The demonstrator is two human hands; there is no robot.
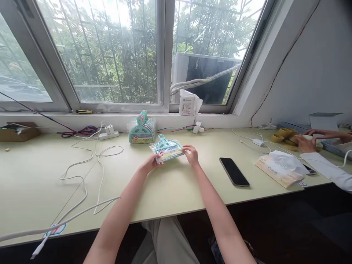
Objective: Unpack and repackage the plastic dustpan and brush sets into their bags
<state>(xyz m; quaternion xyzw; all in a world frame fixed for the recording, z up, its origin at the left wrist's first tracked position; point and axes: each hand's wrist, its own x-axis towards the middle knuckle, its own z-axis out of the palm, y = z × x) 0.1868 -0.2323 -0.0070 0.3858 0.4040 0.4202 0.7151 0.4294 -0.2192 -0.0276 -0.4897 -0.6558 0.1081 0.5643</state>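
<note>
Pale table (176,194): L hand (150,162) & R hand (192,156) grip wrapped dustpan-and-brush set (169,153), 1 each side; more sets (141,129) at its 10 o'clock.

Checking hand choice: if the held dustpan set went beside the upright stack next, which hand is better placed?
Likely the left hand: it grips the left end of the dustpan set, nearer the upright stack. The right hand is at the right corner, farther from the stack.

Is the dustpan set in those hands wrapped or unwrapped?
Wrapped, at least partly: clear film juts past one side of the dustpan set, held between left hand and right hand. Whether sealed, I cannot tell.
</note>
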